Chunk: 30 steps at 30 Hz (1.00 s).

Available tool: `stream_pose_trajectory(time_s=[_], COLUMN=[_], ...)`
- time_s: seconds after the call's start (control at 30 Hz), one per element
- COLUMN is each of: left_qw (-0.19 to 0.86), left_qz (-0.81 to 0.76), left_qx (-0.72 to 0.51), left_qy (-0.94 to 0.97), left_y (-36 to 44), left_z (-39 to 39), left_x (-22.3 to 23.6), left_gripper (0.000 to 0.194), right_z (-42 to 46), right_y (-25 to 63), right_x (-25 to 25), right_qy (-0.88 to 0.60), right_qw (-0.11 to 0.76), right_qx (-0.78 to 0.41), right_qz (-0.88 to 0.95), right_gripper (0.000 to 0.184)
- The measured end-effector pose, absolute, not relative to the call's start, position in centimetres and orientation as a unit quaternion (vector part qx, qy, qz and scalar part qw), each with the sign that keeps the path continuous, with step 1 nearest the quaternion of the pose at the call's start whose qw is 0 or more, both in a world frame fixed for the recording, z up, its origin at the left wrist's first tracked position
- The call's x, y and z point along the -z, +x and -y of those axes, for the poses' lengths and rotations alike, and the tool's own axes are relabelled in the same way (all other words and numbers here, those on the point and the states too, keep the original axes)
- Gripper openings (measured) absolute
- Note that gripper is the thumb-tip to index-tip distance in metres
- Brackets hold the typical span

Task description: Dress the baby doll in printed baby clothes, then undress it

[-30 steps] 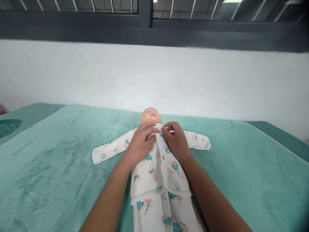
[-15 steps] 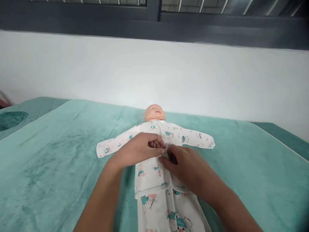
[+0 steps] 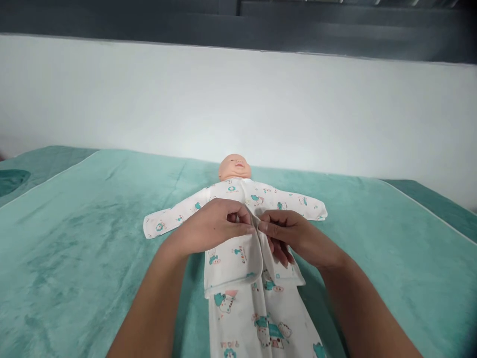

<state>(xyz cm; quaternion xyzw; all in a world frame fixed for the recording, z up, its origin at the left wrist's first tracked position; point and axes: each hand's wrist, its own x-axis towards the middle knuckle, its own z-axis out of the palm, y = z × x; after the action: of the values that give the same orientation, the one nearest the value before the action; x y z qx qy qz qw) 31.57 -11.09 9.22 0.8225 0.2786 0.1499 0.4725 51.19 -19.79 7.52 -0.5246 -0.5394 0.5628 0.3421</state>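
The step in hand seems to be closing the jacket (image 3: 233,253), which lies under both hands on the doll (image 3: 234,167). The left hand (image 3: 218,224) and right hand (image 3: 300,236) are slightly apart — each pinches a front edge. Next move probably calls for matching these edges. One second ago, the hands were higher — at the collar (image 3: 240,182).
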Motion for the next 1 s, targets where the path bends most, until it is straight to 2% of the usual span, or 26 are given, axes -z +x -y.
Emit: stream_pose_trajectory(time_s=[0.13,0.4,1.0], left_qw=[0.507,0.578,0.563], left_qz=[-0.26,-0.249,-0.259], left_qx=[-0.154,-0.167,-0.172], left_qy=[0.807,0.759,0.766], left_y=[31.64,31.78,32.11], left_z=[11.06,11.05,11.29], left_x=[-9.13,-9.0,-8.9], left_gripper=[0.014,0.01,0.014], right_z=[19.71,19.83,19.38], right_y=[51.23,50.45,51.19], right_x=[-6.98,-7.29,-6.85], right_qy=[-0.517,-0.536,-0.513], right_qw=[0.387,0.389,0.383], right_qx=[-0.56,-0.532,-0.559], right_qz=[0.519,0.528,0.527], right_gripper=[0.036,0.036,0.043])
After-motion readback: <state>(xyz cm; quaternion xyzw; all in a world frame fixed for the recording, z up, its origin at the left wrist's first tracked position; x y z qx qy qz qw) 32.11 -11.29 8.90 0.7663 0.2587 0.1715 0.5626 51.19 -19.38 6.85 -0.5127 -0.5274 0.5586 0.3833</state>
